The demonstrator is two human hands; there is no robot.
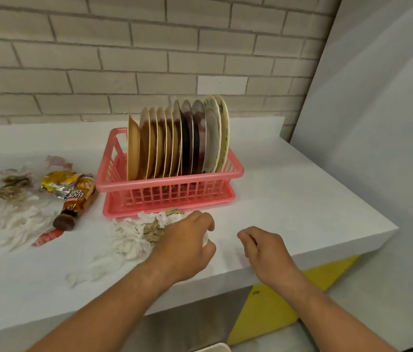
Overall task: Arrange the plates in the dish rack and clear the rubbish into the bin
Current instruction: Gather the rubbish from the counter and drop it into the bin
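One pink dish rack stands on the white counter and holds ten plates on edge: six tan, two dark, two pale. At 6 o'clock from it, the left hand curls its fingers round one crumpled tissue wad. At 3 o'clock of that, the right hand hovers with its fingers loosely curled, holding nothing. At 9 o'clock of the rack lie one brown bottle, one foil wrapper and loose tissues.
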